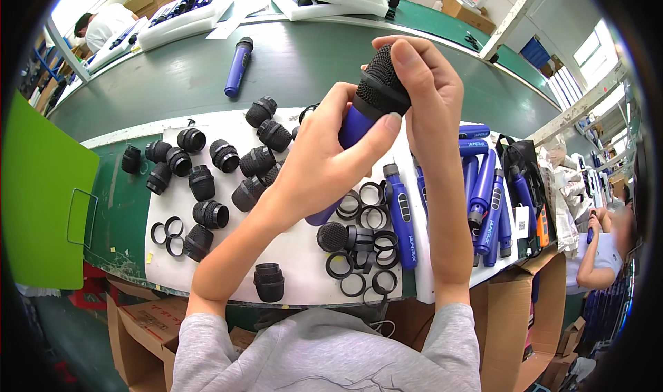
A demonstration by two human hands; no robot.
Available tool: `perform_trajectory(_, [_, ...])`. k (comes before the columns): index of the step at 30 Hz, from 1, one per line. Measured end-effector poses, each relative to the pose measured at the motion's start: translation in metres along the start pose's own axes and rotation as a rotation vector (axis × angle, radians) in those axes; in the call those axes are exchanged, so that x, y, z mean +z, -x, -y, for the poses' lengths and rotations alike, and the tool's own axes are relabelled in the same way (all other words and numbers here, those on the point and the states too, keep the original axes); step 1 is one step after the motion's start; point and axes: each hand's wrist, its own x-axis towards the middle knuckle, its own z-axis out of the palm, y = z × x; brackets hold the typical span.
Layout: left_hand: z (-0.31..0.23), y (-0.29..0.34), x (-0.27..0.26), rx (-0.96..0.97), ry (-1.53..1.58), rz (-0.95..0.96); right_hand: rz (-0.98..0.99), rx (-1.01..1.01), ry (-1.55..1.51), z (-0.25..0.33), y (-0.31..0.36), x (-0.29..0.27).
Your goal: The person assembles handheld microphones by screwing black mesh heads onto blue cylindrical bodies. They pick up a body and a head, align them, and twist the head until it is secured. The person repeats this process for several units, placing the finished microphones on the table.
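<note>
Left hand (324, 156) wrapped snugly round blue body (353, 126) of handheld microphone (373, 96); right hand (429, 81) curled closed on its black mesh grille (380, 64). Microphone tilted, grille end up, above white mat (300, 257). Loose black microphone heads (202, 183) left on mat; black rings (385, 269) near blue microphone bodies (402, 219) right. Another blue microphone (239, 67) lying on green bench (311, 61) beyond.

Your left hand (319, 159) is wrapped in a curled grip, thumb stretched up and rightward, your left forearm (238, 243) slanting inward. Your right hand (434, 88) sits higher, fingers and thumb bent inward, above a nearly upright right forearm (447, 212).
</note>
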Motion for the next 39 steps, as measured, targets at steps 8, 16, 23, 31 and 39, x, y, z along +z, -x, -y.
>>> perform_trajectory(8, [-0.003,-0.004,-0.012,-0.240,0.328,0.405,0.092,-0.001,-0.180,-0.005,-0.001,-0.006])
perform_trajectory(16, [-0.002,-0.005,-0.012,-0.417,0.325,0.532,0.541,0.149,-0.469,0.001,-0.003,-0.016])
perform_trajectory(23, [-0.010,-0.007,-0.008,-0.311,0.017,0.299,0.191,0.139,-0.304,0.005,0.002,0.001])
perform_trajectory(31, [-0.001,-0.011,-0.002,-0.251,-0.143,0.248,0.197,0.142,-0.218,-0.004,-0.003,-0.005])
perform_trajectory(39, [-0.007,-0.005,-0.013,-0.176,0.103,0.333,0.277,-0.017,0.015,0.004,-0.008,-0.016])
